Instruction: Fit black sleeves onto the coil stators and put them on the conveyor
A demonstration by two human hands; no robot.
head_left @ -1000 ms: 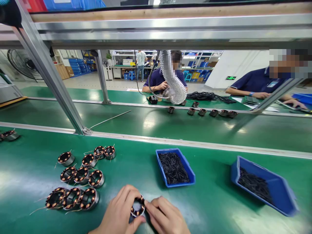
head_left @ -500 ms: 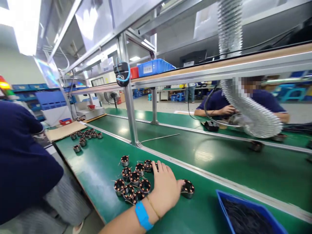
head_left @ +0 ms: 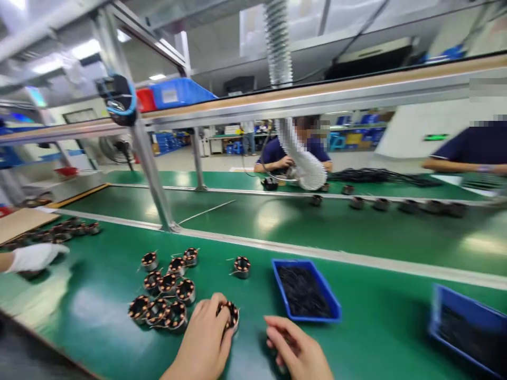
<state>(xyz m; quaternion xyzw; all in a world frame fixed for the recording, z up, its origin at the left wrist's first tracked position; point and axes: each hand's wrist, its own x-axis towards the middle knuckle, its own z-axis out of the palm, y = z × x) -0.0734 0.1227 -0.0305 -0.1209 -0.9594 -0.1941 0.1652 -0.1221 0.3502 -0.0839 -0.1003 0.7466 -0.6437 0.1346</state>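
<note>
My left hand (head_left: pixel 206 335) has its fingers closed around a ring-shaped motor stator (head_left: pixel 234 315) with copper windings, low in the middle of the view. To the right of it, my right hand (head_left: pixel 299 348) hangs over the green bench with fingers curled inward; whatever may be inside them is hidden. Several more stators (head_left: pixel 167 285) with thin wire ends stand in a cluster left of my left hand. One stator (head_left: pixel 242 267) stands by itself farther back. Above my right hand lies a blue tray (head_left: pixel 336 311) of thin black pieces.
A second blue tray (head_left: pixel 435 322) with black pieces is at the right. An aluminium post (head_left: pixel 148 174) rises from a rail (head_left: pixel 253 245) across the bench. At left, another person's white-gloved hand (head_left: pixel 37 257) is near more stators. Two people sit across the bench.
The view has swung right. My left hand has moved from the back of the cluster to a stator at its right side. My right hand and the second tray have come into view.
</note>
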